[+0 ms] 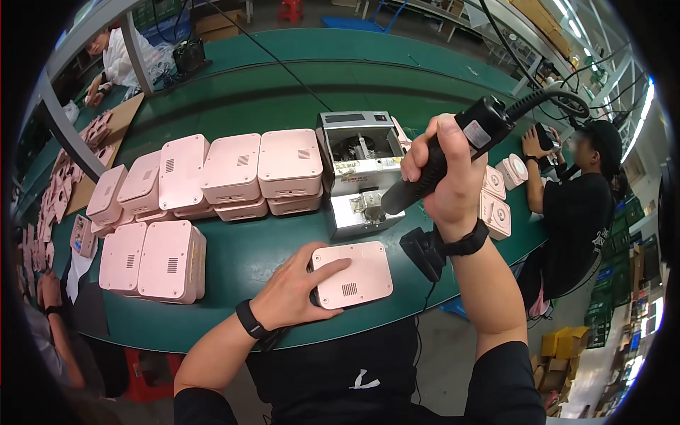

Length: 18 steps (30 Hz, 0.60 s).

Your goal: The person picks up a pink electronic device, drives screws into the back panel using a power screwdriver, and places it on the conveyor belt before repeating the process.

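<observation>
Near the table's front edge, my left hand grips a pale pink plastic housing by its left side. The thumb and fingers wrap round it, and one finger lies on its top face. That face carries a small square of slots and screw holes at the corners. My right hand is raised and closed round a black corded electric screwdriver, its cord leading up and right. The screwdriver's lower end is at the front of a silver screw feeder; whether its bit touches the feeder is hidden.
Stacked pink housings stand left of the feeder, with more at the front left. Round-faced pink parts lie to the right. A co-worker in black sits at the right; other people work at the left. A thin cable crosses overhead.
</observation>
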{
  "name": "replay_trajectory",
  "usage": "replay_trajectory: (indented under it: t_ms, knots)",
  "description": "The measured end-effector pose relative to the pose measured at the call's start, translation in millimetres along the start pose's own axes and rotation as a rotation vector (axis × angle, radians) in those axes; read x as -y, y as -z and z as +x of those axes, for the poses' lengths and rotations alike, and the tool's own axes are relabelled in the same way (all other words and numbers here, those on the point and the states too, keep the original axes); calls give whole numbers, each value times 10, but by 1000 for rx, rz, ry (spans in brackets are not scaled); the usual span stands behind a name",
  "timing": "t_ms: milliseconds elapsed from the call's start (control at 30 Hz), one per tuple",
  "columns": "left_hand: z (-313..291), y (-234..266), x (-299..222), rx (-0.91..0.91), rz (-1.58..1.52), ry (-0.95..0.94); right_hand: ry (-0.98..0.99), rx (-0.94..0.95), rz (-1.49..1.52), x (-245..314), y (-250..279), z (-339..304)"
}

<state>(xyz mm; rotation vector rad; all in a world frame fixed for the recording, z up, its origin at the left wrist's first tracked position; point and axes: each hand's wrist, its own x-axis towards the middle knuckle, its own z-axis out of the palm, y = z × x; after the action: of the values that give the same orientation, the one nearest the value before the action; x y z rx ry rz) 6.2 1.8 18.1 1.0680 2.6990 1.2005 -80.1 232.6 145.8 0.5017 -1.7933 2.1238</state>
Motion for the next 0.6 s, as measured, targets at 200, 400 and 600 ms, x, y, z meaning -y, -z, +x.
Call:
replay_trajectory:
  t_ms: [200, 400, 600]
  knots:
    - [25, 27, 24, -41, -21, -23, -57, 20, 37, 83, 68, -167]
    - [40, -8, -16, -51, -15, -12, -23, 23, -3, 58, 120, -331]
    - [39, -39, -16, -62, -15, -12, -28, 61, -14, -119, 142, -445]
